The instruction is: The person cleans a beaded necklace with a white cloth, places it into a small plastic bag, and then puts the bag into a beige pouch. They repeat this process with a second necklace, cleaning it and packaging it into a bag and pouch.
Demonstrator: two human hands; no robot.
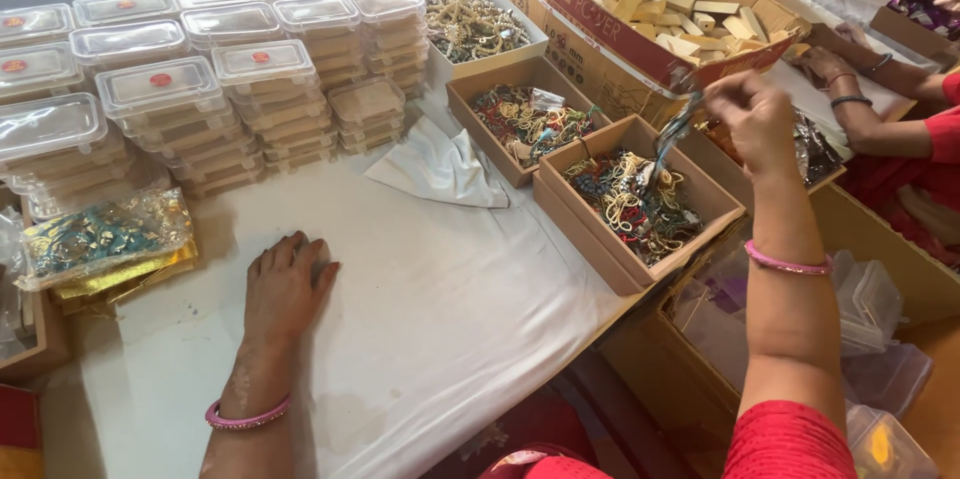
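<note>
White-clothed table (440, 309) spread wide, stacked clear lidded boxes (190, 89) far left, cardboard box (640, 201) of tangled jewellery at right — right hand (755, 119) above it, grip pinched on a dangling blue-and-gold piece (672, 137) — left hand (285, 284) flat, fingers apart, holding nothing.

There is a single view, taken from a camera on the person's head. It looks steeply down and forward across the worktop (450, 309), which is covered by a white cloth. The view sits close: both forearms enter from the bottom edge, the left hand (285, 289) at about seven o'clock and the right hand (755, 119) at about two o'clock. Stacks of clear lidded boxes (200, 89) fill the ten o'clock area, and open cardboard trays (640, 199) run toward one o'clock. Another person's arms (880, 99) appear at the three o'clock edge.
</note>
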